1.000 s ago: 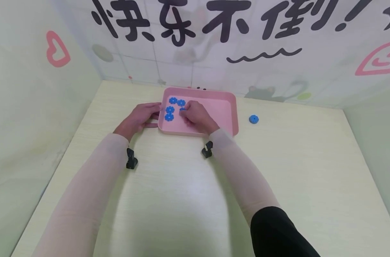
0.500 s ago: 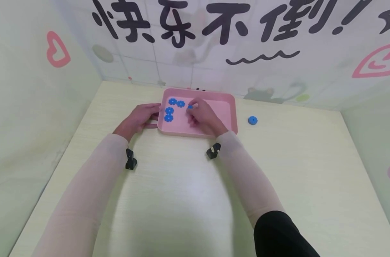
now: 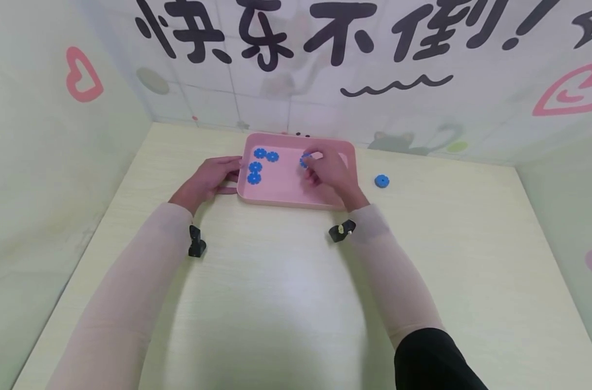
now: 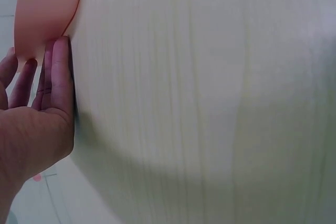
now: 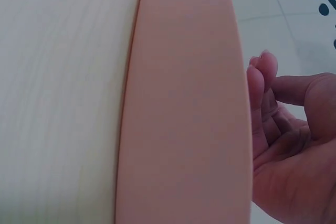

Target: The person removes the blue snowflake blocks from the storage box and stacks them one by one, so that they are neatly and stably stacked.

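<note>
A shallow pink tray [image 3: 296,205] lies near the wall, and several blue flower-shaped discs [image 3: 254,178] sit in its left part. Over its right half, my right hand [image 3: 331,168] pinches another blue disc [image 3: 305,161] between thumb and index finger. From the right wrist camera, the tray's side wall [image 5: 184,98] fills the middle; the disc is hidden there, and the right hand [image 5: 294,129] shows beyond the rim. My left hand [image 3: 210,179] touches the tray's left end with extended fingers. Up close, these fingers [image 4: 62,72] reach the tray's outer wall [image 4: 47,14].
One more blue disc [image 3: 382,181], thicker-looking, lies on the pale wooden table [image 3: 271,281] to the right of the tray. A printed backdrop [image 3: 320,108] rises just behind the tray, and side panels [image 3: 47,162] border the table.
My right hand has carried the pinched disc rightward, away from the other discs, to the right part of the tray. The left hand stays at the tray's left end.
</note>
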Demonstrator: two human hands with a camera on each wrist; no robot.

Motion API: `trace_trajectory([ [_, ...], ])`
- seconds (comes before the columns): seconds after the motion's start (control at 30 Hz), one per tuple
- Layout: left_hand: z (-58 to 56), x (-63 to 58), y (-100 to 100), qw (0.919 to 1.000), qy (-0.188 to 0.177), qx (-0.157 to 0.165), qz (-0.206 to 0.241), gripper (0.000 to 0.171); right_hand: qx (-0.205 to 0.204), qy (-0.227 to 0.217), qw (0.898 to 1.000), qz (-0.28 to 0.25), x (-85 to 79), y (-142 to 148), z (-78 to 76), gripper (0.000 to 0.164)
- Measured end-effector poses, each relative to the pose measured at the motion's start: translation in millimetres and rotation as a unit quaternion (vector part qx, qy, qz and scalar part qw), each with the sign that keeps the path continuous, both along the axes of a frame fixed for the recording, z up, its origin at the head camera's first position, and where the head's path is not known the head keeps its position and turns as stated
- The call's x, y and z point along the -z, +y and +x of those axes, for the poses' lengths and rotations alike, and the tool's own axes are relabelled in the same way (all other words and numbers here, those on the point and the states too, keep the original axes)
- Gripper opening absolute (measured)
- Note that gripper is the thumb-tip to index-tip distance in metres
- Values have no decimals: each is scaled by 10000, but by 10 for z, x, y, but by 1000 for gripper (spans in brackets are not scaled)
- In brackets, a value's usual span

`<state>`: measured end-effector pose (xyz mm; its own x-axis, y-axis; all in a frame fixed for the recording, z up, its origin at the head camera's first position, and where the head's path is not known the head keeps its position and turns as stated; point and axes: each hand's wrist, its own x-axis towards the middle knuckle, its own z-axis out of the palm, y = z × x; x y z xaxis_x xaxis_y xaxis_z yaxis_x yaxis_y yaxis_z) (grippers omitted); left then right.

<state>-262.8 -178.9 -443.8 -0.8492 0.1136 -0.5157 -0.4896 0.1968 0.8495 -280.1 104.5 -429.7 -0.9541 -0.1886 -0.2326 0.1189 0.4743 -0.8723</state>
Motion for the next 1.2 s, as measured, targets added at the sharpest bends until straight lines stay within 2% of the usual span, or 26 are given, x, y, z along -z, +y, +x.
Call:
trace_trajectory([
  [0.1,-34,81,-20,10000,55,-21,-33,51,209,222,9995,-123,2,87,-7,9],
  [0.2,-44,90,-23,10000,61,-33,-13,50,267,453,9982,-303,5,180,-8,7],
  [0.3,-47,90,-23,10000,66,-19,7,50,241,415,9973,-553,18,281,-9,8],
  [0.4,-51,93,-24,10000,61,-11,11,50,282,362,9975,-543,29,389,5,12],
  [0.63,-53,94,-16,10000,40,-14,21,49,759,124,9953,-595,7,610,73,26],
  [0.87,-59,97,-18,10000,19,-47,32,49,1082,257,9889,-987,-17,803,144,27],
  [1.2,12,-70,15,9999,-80,-21,107,47,1525,176,9817,-1129,26,1133,192,33],
])
